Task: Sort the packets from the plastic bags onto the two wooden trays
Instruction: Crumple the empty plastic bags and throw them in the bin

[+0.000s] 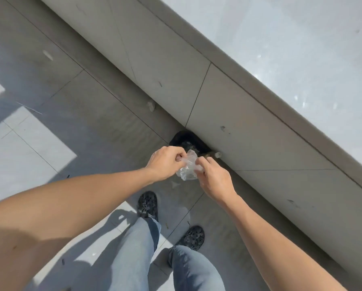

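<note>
A crumpled clear plastic bag (187, 165) hangs between both hands, out in front of me above the floor. My left hand (165, 162) pinches its upper left edge with closed fingers. My right hand (212, 179) grips its right side. Whether the bag holds anything cannot be told. Just beyond the hands a black bin (186, 140) stands on the floor against the counter base, with crumpled plastic inside. No packets or wooden trays are in view.
A grey counter (291, 59) with a pale top runs diagonally along the right. The tiled floor (70, 101) has sunlit patches on the left. My legs in jeans and dark shoes (147, 205) are below. Small scraps (151, 106) lie by the counter base.
</note>
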